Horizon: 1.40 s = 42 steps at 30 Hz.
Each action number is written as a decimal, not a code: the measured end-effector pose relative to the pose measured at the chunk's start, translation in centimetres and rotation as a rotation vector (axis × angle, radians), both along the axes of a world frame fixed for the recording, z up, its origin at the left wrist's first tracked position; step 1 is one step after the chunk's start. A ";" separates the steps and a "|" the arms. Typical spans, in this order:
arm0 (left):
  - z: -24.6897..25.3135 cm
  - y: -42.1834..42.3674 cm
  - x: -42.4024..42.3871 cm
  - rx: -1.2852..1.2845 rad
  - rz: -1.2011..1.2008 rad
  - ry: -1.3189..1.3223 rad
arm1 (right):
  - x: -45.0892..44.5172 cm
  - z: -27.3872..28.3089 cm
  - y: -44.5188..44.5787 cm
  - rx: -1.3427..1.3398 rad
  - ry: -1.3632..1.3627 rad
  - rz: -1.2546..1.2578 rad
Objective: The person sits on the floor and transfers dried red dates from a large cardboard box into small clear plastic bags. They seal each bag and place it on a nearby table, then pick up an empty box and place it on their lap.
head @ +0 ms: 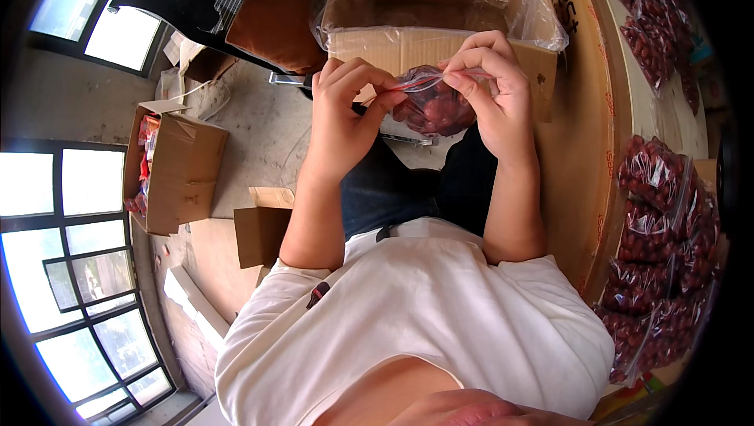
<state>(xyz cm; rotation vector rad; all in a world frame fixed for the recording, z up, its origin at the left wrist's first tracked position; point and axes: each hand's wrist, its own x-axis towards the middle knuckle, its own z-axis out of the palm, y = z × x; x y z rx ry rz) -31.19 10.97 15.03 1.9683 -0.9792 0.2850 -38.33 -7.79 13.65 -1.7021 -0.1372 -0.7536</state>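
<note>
Between my hands hangs a clear plastic zip bag (436, 109) filled with dark red fruit that looks like dried jujubes. A red line runs along its top seam. My left hand (359, 96) pinches one end of that seam between thumb and fingers. The other end is pinched by my right hand (489, 87), its thumb and index finger on the strip. Behind the bag stands a large cardboard box (389, 46) with a clear plastic liner (530, 25). Whether the seam is closed along its whole length cannot be told.
Many filled bags of red fruit (654, 220) lie along the right side, more (648, 25) at upper right. A cardboard box with red packets (188, 173) stands on the floor at left, near a small open carton (259, 237). A brown cushion (277, 22) is beside the lined box.
</note>
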 end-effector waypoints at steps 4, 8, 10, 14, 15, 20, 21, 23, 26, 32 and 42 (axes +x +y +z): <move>-0.2 -0.1 0.0 0.008 0.021 0.031 | 0.1 0.0 0.2 -0.017 0.006 -0.004; -0.2 0.0 0.1 0.007 -0.009 0.033 | 0.2 -0.1 0.2 0.004 0.006 0.007; 0.2 -0.1 0.0 0.003 -0.020 0.031 | 0.3 -0.1 0.3 -0.005 -0.004 0.014; 0.4 -0.4 0.1 -0.029 -0.034 -0.012 | 0.3 0.2 0.5 -0.028 -0.006 0.035; 0.3 -0.4 0.2 -0.017 -0.035 -0.004 | 0.4 0.1 0.4 -0.055 -0.020 0.028; -0.1 -0.6 0.5 0.031 -0.024 0.007 | 0.4 0.1 0.3 -0.062 -0.016 0.031; -0.1 -0.6 0.4 0.035 -0.020 0.010 | 0.3 0.1 0.3 -0.061 -0.003 0.038; -0.1 -0.6 0.4 0.044 -0.020 -0.007 | 0.3 0.1 0.3 -0.063 0.009 0.043; -0.1 -0.8 0.3 0.062 -0.019 -0.049 | 0.3 0.0 0.3 -0.064 0.015 0.039; -0.2 -1.0 -0.1 0.107 0.025 -0.069 | 0.4 0.1 0.5 -0.097 0.014 0.022; 0.1 -0.9 0.0 0.046 -0.020 -0.028 | 0.7 0.1 0.9 -0.089 -0.042 0.029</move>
